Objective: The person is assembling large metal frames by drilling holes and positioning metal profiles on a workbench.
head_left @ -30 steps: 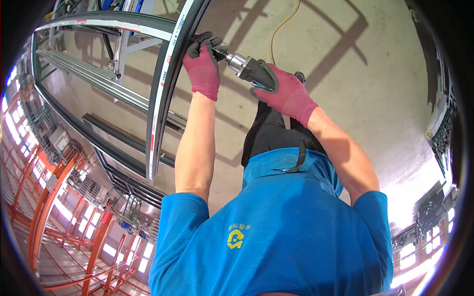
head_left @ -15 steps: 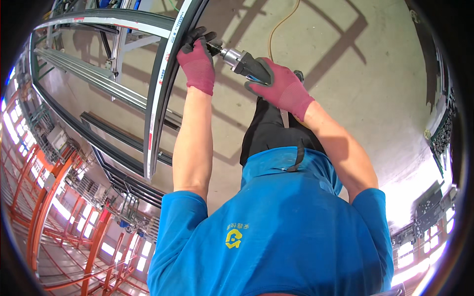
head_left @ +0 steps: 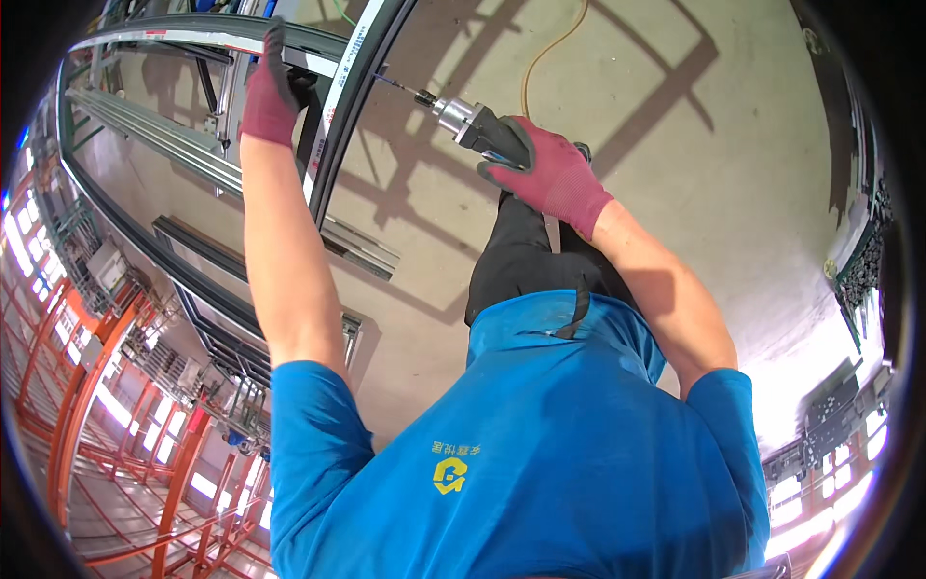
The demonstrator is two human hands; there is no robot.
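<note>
In a maroon and dark glove, my right hand (head_left: 550,164) grips a hand drill (head_left: 473,125) with a silver front and dark body. Its thin drill bit (head_left: 395,83) points left; the tip is at the dark edge of a window-like metal frame (head_left: 340,101), and I cannot tell whether they touch. My left hand (head_left: 273,92), gloved alike, is closed over the frame's upper crossbar (head_left: 207,41), one finger stretched along the top. The frame is dark with white protective film on its faces. Part of the left hand is hidden behind the bar.
A tan hose (head_left: 529,72) curves over the floor behind the drill. Long metal profiles (head_left: 159,135) lie inside and below the frame, at the left. Orange steel racking (head_left: 87,405) stands at the lower left. Stacked material (head_left: 858,275) lines the right rim.
My left hand has left the drill's front end and moved left onto the crossbar, exposing the bit. The frame's near side has shifted or turned slightly. My right hand stays put.
</note>
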